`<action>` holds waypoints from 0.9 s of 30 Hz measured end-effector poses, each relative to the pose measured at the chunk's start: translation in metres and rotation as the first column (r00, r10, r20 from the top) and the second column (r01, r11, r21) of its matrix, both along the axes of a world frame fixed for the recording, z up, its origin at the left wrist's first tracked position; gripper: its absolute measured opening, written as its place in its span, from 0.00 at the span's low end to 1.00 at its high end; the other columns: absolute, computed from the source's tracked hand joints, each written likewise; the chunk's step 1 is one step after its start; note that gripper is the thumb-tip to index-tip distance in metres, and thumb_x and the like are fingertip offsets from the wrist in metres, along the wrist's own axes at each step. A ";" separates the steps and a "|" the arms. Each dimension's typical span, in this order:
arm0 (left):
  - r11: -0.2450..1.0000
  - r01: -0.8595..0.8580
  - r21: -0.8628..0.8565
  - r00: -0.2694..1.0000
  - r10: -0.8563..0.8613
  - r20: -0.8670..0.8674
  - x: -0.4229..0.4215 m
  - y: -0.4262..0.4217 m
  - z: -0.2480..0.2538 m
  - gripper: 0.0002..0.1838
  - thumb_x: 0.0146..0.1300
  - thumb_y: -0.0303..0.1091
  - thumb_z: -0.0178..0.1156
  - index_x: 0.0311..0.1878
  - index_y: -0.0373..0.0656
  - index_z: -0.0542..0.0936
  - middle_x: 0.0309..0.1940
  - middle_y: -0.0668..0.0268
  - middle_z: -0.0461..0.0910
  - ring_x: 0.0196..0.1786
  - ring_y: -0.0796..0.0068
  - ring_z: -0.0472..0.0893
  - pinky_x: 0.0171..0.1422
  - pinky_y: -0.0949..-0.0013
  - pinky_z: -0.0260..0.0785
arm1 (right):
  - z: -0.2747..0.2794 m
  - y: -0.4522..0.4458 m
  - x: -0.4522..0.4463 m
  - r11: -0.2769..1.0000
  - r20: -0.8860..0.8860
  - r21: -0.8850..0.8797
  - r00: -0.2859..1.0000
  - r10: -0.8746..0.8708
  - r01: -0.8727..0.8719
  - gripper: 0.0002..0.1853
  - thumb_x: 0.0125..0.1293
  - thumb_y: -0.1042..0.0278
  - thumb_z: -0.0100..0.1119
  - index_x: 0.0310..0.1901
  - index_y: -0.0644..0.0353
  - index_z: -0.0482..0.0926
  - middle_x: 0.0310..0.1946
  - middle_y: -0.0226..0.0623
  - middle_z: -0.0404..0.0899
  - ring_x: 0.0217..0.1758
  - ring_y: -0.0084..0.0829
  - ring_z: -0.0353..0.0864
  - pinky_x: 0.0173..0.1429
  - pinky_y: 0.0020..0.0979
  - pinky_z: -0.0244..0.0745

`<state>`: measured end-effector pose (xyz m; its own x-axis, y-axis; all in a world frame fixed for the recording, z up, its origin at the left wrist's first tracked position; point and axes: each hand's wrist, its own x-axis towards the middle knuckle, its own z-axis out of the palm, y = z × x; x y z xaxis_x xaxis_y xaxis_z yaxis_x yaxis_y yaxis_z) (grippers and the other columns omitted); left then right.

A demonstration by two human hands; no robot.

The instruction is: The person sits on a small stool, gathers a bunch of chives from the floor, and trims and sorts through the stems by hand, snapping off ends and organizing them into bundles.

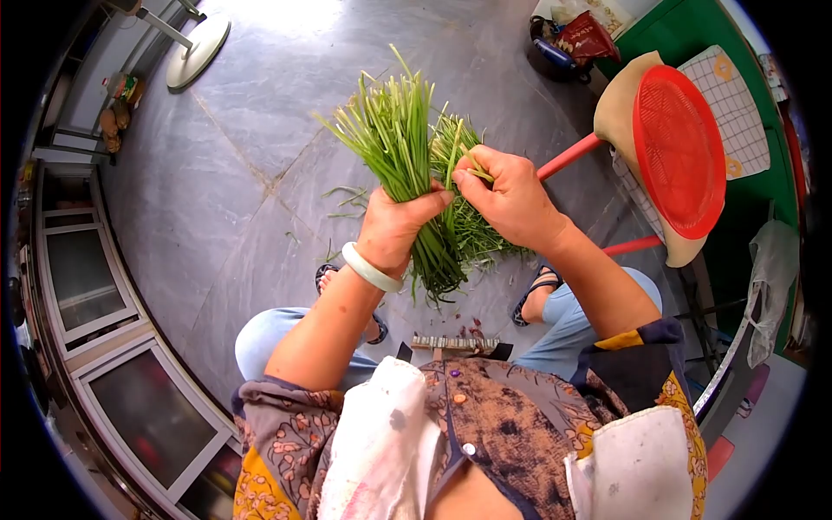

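My left hand [397, 224] is closed around a thick bunch of garlic chives [392, 143], held upright in front of my knees. The pale cut ends fan out at the top and the dark green leaves hang below my fist. Just to the right, my right hand [513, 198] pinches a few loose chive stalks [475, 165] between thumb and fingers, close beside the bunch. Beneath both hands a loose heap of chives [485, 232] lies on the floor, partly covered by them. Scattered chive scraps [348, 201] lie left of the heap.
A red plastic basket [680, 152] rests on a red-legged stool [614, 100] to the right. Beyond it stands a green table [672, 35]. Glass-fronted cabinets [87, 277] line the left, and a round white stand base [199, 52] is at the back left.
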<state>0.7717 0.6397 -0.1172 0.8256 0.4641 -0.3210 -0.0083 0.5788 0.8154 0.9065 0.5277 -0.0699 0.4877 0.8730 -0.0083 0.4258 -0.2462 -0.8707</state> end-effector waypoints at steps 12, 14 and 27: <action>0.992 -0.015 -0.122 1.000 0.016 0.004 -0.005 0.009 0.003 0.09 0.58 0.27 0.64 0.40 0.38 0.77 0.31 0.67 0.78 0.33 0.77 0.77 0.38 0.71 0.70 | 0.023 -0.007 0.015 0.999 -0.019 -0.033 1.000 -0.005 0.004 0.07 0.60 0.70 0.64 0.32 0.64 0.77 0.18 0.31 0.71 0.23 0.17 0.64 0.28 0.26 0.64; 0.991 0.010 -0.132 1.000 -0.009 0.009 -0.005 0.009 0.003 0.08 0.59 0.26 0.63 0.40 0.37 0.76 0.31 0.66 0.78 0.32 0.76 0.77 0.39 0.71 0.70 | 0.015 -0.009 0.024 0.997 0.025 -0.075 0.999 -0.030 0.032 0.08 0.61 0.69 0.64 0.33 0.65 0.78 0.18 0.30 0.71 0.23 0.16 0.64 0.27 0.26 0.64; 0.974 0.146 -0.172 0.988 -0.134 0.079 -0.004 0.001 0.012 0.10 0.56 0.23 0.65 0.43 0.40 0.80 0.36 0.68 0.80 0.39 0.78 0.78 0.46 0.73 0.70 | -0.001 0.003 0.003 0.985 -0.556 0.157 0.831 0.030 0.070 0.06 0.63 0.71 0.62 0.31 0.63 0.78 0.23 0.27 0.77 0.27 0.14 0.70 0.31 0.20 0.65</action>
